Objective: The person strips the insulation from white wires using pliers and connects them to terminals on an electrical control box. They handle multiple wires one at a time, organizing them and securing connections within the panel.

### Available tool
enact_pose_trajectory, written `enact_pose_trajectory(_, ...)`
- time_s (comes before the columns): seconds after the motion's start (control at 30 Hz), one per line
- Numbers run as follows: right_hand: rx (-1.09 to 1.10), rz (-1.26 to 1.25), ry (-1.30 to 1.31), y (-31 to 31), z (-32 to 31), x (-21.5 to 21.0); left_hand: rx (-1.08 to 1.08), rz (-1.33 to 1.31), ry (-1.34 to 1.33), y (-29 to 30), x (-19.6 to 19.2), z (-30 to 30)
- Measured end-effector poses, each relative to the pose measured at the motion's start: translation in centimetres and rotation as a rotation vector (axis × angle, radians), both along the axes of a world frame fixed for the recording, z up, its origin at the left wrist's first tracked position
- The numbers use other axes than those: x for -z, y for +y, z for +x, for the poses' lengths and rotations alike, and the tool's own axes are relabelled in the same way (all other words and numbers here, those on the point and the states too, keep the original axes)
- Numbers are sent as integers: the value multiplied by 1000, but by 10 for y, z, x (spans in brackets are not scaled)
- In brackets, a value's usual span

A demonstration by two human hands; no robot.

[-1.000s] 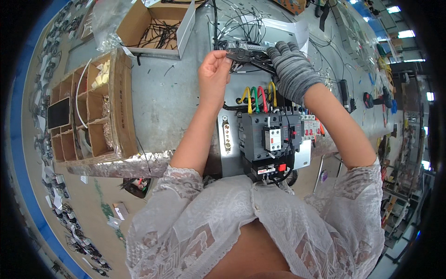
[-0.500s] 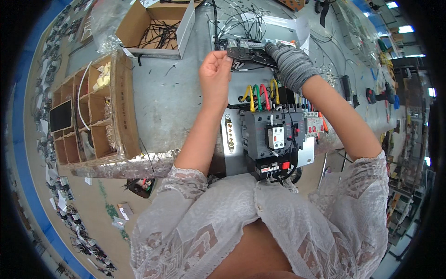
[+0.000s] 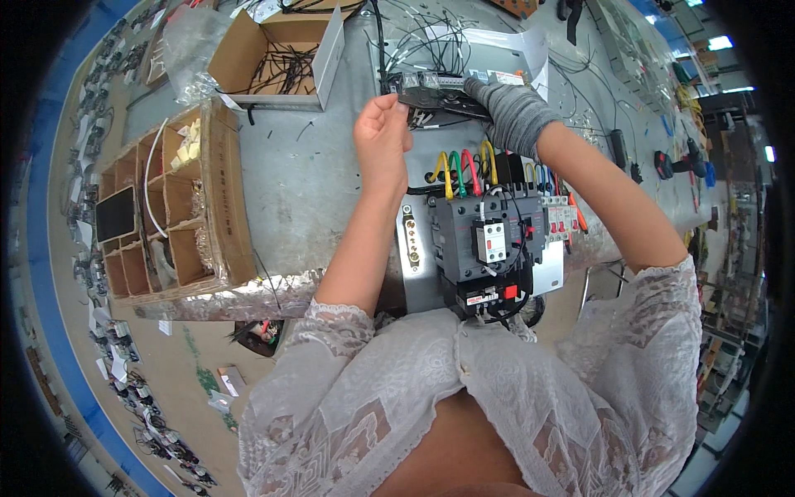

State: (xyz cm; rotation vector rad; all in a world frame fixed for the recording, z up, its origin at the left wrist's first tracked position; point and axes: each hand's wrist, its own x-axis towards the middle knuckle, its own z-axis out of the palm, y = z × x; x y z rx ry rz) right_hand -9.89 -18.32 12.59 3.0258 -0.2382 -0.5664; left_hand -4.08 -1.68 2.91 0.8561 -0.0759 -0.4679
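Observation:
My right hand [image 3: 511, 113], in a grey knitted glove or sleeve, is wrapped round the handles of black crimping pliers [image 3: 426, 99]. Their head points left, toward my left hand [image 3: 382, 141]. That hand is bare and closed, thumb and forefinger pinched beside the tool's jaws; whatever lies between them is too small to make out. Just beyond the tool is a panel with a terminal strip [image 3: 451, 81] and thin black wires [image 3: 435, 41]. Nearer to me stands a grey circuit breaker assembly [image 3: 455, 236] with yellow, green and red cables [image 3: 465, 172] looping from its top.
On the left are a divided cardboard box [image 3: 232, 199] of small parts and an open carton [image 3: 331, 62] of black wire pieces. A metal strip with brass screws [image 3: 411, 238] lies left of the breaker. A cordless drill [image 3: 689, 164] rests at the far right.
Both hands and the pliers stay nearly in place, shifted slightly left in the picture. My right forearm is a little lower at the elbow. The rest looks the same.

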Motion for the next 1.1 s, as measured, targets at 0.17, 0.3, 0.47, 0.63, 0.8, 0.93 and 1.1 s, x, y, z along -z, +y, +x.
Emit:
enact_pose_trajectory(0.17, -127, -180, -57, -1, 13, -8, 108, -133, 49, 9, 6, 8)
enact_pose_trajectory(0.3, -262, -218, -153, -9, 19, -6, 238, -215, 119, 17, 10, 21)
enact_pose_trajectory(0.47, -272, -183, -81, -8, 28, -10, 397, -274, 160, 24, 15, 34)
enact_pose_trajectory(0.63, -351, -139, -104, -13, 29, -12, 515, -360, 161, 25, 23, 43)
enact_pose_trajectory(0.8, -252, -9, -9, -19, 34, -6, 559, -395, 147, 26, 25, 47)
enact_pose_trajectory(0.93, -184, 36, 6, -19, 33, 0, 493, -334, 116, 27, 23, 44)
enact_pose_trajectory(1.1, -113, 30, -19, -8, 23, -3, 319, -189, -2, 23, 13, 33)
